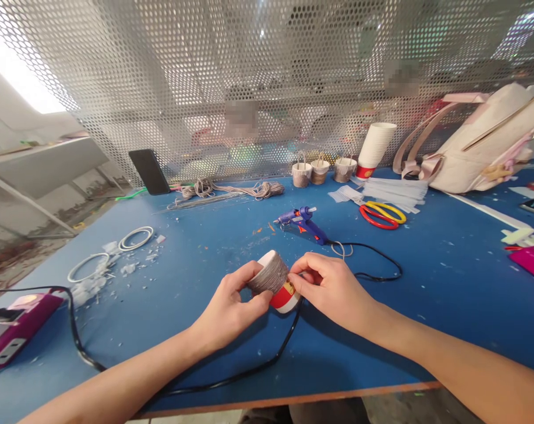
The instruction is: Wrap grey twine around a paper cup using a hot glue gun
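Observation:
A paper cup (285, 299) is tilted in my left hand (231, 303), whose thumb and fingers wrap its side. Grey cord (270, 274) is wound round the upper part of the cup, while a red band and white base show below. My right hand (326, 282) is closed in a pinch at the cup's right side, by the edge of the winding. Its fingertips seem to grip the cord, a loop of which shows behind that hand. Beyond my hands lies a blue glue gun (302, 222), its black cable running across the table.
Small wrapped cups (301, 175), stacked paper cups (375, 147) and a bag (487, 141) stand at the back. Red-and-yellow-handled scissors (381, 215), white strips (397, 191), cord bundles (267, 189) and a phone (149, 171) lie around. A power strip (19, 330) sits left, near white rings (135, 238).

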A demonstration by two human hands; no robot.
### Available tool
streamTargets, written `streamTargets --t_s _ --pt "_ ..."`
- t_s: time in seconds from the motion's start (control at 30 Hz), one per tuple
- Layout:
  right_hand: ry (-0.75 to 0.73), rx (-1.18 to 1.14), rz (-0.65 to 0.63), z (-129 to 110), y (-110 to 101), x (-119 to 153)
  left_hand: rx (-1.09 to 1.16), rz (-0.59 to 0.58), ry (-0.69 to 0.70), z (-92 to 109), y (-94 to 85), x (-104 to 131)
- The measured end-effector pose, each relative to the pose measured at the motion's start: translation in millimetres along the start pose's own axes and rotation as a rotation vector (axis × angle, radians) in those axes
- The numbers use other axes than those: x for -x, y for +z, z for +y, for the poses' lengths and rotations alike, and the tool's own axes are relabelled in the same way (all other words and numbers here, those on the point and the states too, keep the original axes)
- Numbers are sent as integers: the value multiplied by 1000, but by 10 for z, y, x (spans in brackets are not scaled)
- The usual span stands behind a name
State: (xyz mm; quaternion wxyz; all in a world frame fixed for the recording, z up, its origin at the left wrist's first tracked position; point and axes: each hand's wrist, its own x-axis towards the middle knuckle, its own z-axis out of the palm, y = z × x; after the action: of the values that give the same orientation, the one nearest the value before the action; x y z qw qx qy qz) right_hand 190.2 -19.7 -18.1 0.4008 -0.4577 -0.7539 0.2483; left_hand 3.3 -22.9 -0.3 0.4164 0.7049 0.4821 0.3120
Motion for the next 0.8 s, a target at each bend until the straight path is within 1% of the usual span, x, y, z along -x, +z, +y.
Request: streamTargets --t_s 0.27,0.47,0.57,0.63,0.73,0.8 --pt "58 -52 -19 -11 -11 1 79 -25 -32 -27 -24 -17" --pt "137 -110 -58 -52 -44 -17 204 8 -15 -196 -31 -25" --pt "163 -150 -85 -65 -53 -15 216 13 -18 -272 -40 -37" --pt "168 -165 -88 -64 -55 -10 207 -14 -15 -303 -46 -48" --pt "172 -202 -78 -45 -59 -9 195 -75 24 -328 -53 -60" --pt "184 -234 -73 -27 -63 -12 189 -92 50 -336 -53 -62"
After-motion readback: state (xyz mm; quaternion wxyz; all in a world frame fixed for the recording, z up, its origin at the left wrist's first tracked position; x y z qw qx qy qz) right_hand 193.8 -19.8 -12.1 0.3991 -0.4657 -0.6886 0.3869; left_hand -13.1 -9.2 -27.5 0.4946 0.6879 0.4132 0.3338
